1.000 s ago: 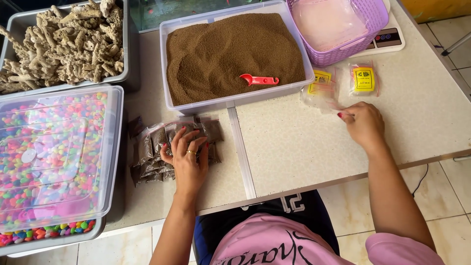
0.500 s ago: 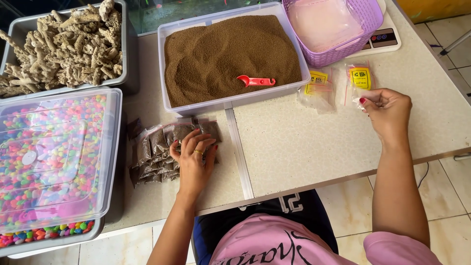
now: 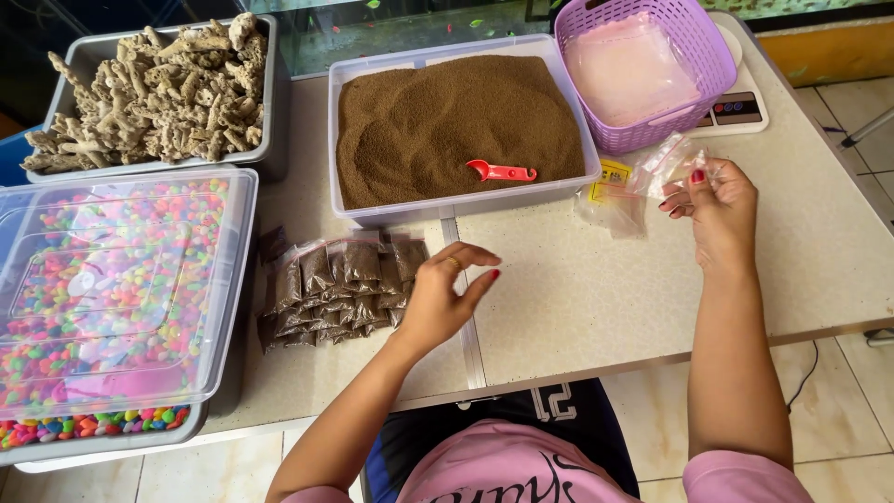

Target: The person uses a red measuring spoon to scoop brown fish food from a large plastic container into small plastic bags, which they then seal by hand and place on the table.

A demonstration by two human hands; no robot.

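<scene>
While the right hand (image 3: 712, 200) is raised just off the speckled pale tabletop (image 3: 596, 298), its fingertips pinch a small clear plastic zip bag (image 3: 672, 160) by the top edge, so the empty pouch hangs free in front of the round purple plastic basket (image 3: 652, 74). Seen from the head camera, the left hand (image 3: 447, 293) hovers with loosely curled, open fingers, holding nothing, just beside the heap of small clear packets filled with brown granules (image 3: 340, 289), which lies flat on the table within easy reach. Between the two hands sits more loose clear bags with a yellow label (image 3: 615, 191), near the front wall of the clear rectangular tub of brown granules (image 3: 456, 121). A small red plastic scoop (image 3: 503, 171) rests on the granules toward the tub's right front. A white digital scale (image 3: 736, 107) is half hidden under the basket. Farther left stand a lidded clear box of multicoloured pebbles (image 3: 112, 298) and a grey tray of pale coral pieces (image 3: 154, 88), both well apart from the hands.
</scene>
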